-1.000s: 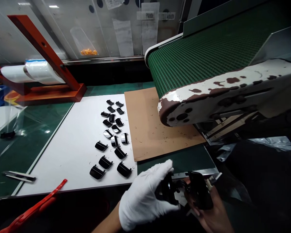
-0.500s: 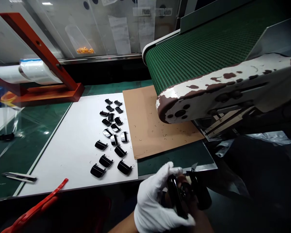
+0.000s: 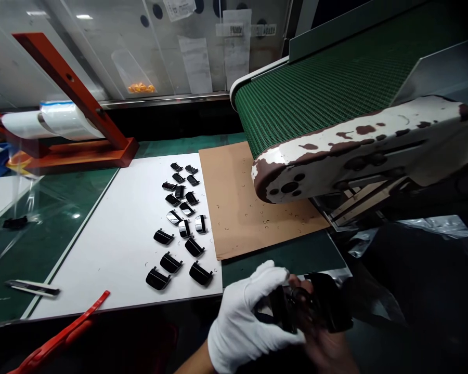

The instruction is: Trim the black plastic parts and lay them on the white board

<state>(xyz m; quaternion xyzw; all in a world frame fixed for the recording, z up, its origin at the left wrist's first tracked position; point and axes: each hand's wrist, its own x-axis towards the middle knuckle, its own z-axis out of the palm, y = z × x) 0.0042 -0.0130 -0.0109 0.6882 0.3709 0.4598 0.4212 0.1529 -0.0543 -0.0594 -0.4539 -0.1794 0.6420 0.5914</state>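
Observation:
My left hand (image 3: 249,317), in a white glove, grips a glossy black plastic piece (image 3: 283,309) in front of the table edge. My right hand (image 3: 327,348), bare and blurred, holds a second black piece (image 3: 329,304) right beside it, with a dark curved part between them. The fingers hide much of both pieces. Beyond my hands, several similar glossy black clipped pieces (image 3: 170,263) lie in rows on a white board (image 3: 101,254), out of reach of my fingers.
A brown cardboard sheet (image 3: 234,208) with small curled scraps lies under a green conveyor belt (image 3: 315,88) on a chipped white frame (image 3: 335,156). A red-handled tool (image 3: 66,330), a utility knife (image 3: 33,288) and a film roll (image 3: 62,122) on a red stand lie left.
My two hands have come closer together, and the black pieces now overlap instead of standing apart. The gloved hand has shifted right. The view has moved slightly.

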